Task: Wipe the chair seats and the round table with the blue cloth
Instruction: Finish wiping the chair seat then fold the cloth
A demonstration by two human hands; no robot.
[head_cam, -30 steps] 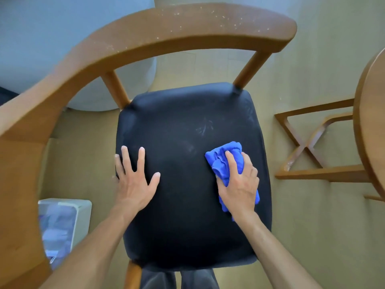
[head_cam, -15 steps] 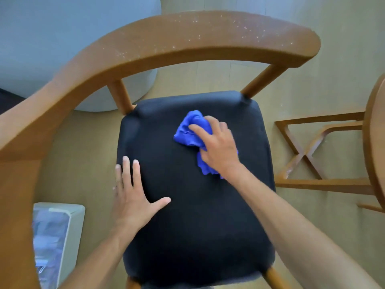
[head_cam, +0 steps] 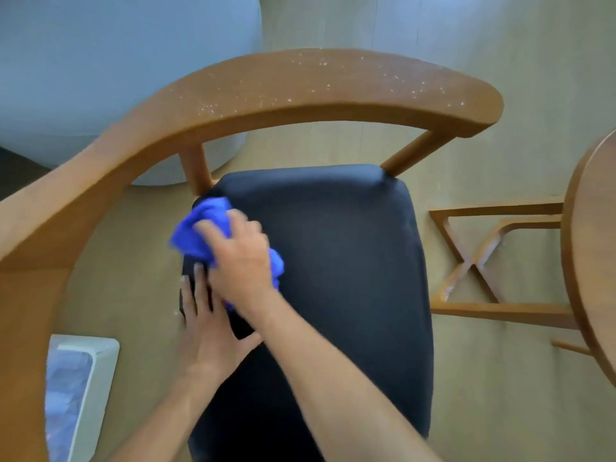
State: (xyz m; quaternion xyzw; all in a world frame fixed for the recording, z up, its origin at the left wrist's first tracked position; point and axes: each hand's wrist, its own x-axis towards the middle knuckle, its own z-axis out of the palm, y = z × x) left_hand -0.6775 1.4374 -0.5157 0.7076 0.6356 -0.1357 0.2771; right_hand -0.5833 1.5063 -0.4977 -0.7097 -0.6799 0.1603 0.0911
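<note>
Right hand point(head_cam: 241, 258) bunched the blue cloth point(head_cam: 203, 233) down on the dark seat's point(head_cam: 333, 278) back left corner; left hand point(head_cam: 208, 331) lay spread flat at its left edge, bracing. Best kept firm, strokes overlapping. Round desk point(head_cam: 596, 245) waited at right.

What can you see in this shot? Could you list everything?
chair seat: one, black, centre
chair backrest: one, brown wood, white specks, arching over the seat
blue cloth: one, bunched, seat's far left corner
round table: one, brown wood, right edge; its crossed base on the floor
white box: one, lower left
pale blue rounded shape: one, upper left
left hand: flat on the seat's left edge
right hand: pressing the cloth, blurred
</note>
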